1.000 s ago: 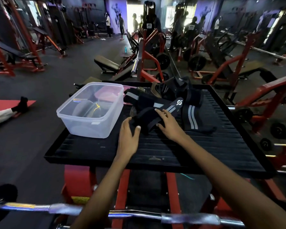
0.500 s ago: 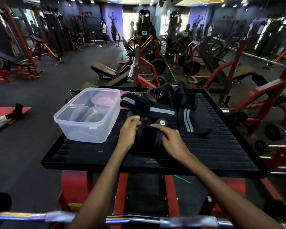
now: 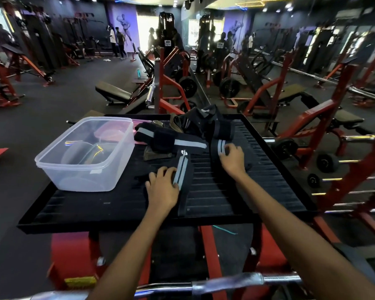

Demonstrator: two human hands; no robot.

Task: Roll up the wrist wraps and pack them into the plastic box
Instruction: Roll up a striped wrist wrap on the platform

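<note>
A black wrist wrap with two grey stripes (image 3: 183, 169) lies stretched toward me on the black ribbed platform (image 3: 247, 191). My left hand (image 3: 162, 187) rests flat on its near part, fingers spread. My right hand (image 3: 233, 158) touches a second striped black wrap (image 3: 220, 146) farther right, fingers bent onto it. More black wraps and straps (image 3: 182, 139) are piled at the platform's back. The clear plastic box (image 3: 85, 172) stands open on the platform's left; nothing dark shows in it.
A pink lid (image 3: 115, 131) lies behind the box. A steel barbell (image 3: 204, 286) crosses just below my arms. Red gym machines, benches and weight plates surround the platform, and several people stand far back.
The wrap that both hands held bunched together now lies unrolled lengthwise. My right hand has moved away to the right onto another wrap, and my left hand has slid nearer along the first.
</note>
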